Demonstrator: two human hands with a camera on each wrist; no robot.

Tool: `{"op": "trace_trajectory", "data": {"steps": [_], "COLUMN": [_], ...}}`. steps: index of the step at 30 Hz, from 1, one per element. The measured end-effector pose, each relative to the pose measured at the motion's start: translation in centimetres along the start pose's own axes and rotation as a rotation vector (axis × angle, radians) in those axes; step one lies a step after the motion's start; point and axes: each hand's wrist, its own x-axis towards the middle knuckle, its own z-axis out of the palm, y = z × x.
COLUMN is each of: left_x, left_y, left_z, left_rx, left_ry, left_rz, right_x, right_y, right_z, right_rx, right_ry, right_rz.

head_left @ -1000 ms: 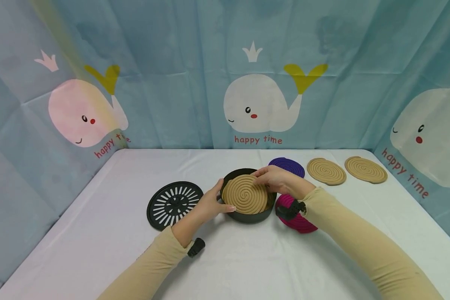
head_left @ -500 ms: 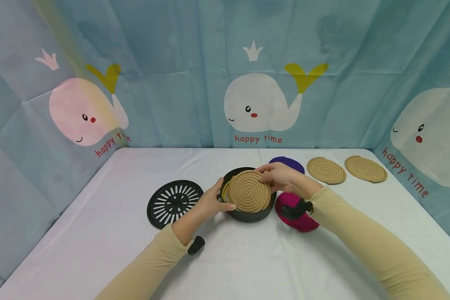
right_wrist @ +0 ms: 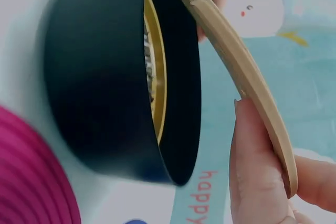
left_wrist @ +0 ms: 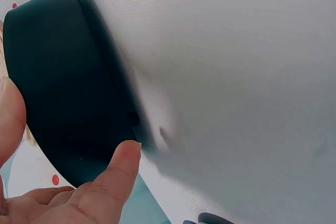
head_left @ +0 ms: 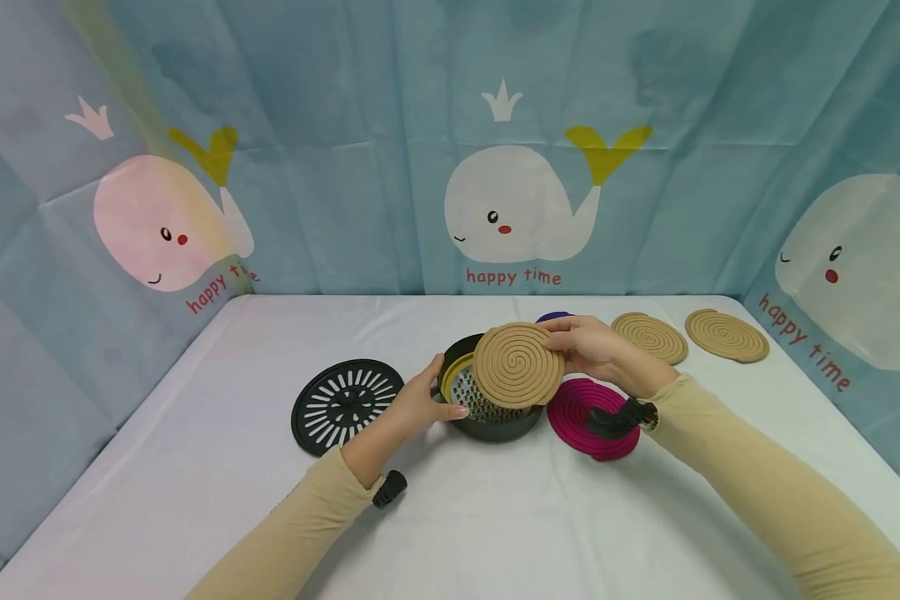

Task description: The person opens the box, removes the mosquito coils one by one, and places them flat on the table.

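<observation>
My right hand (head_left: 596,350) pinches a beige spiral-coiled coaster (head_left: 516,367) by its right edge, thumb and fingers on opposite faces. The coaster is tilted over a round black container (head_left: 495,431), overlapping its back right part in the head view. Inside the container lies a round metal grater (head_left: 468,398) with a yellow rim (right_wrist: 161,72). My left hand (head_left: 417,406) holds the container's left side; in the left wrist view, fingertips (left_wrist: 127,156) press the dark outer wall (left_wrist: 58,77). The coaster hides part of the grater.
A black slotted round lid (head_left: 348,406) lies left of the container. A magenta coaster (head_left: 573,412) lies to the right, partly under my right wrist. Two beige coasters (head_left: 648,337) are at the back right, and a purple coaster (head_left: 553,317) is mostly hidden behind my right hand.
My right hand has lifted the beige coaster up and to the right, out of the container, uncovering the grater. The left hand stays at the container's side.
</observation>
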Motion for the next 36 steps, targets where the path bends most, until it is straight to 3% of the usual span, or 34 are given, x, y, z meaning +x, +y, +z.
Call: {"op": "trace_trajectory", "data": {"steps": [14, 36], "left_x": [-0.1, -0.4], "left_y": [0.0, -0.1], "left_z": [0.2, 0.4], "left_rx": [0.005, -0.014], "left_ry": [0.002, 0.004], "left_rz": [0.009, 0.011], "right_x": [-4.1, -9.2], "right_y": [0.3, 3.2], "right_z": [-4.5, -12.0], "right_rx": [-0.072, -0.009], "right_ry": [0.064, 0.208], "right_rz": [-0.065, 0.019]}}
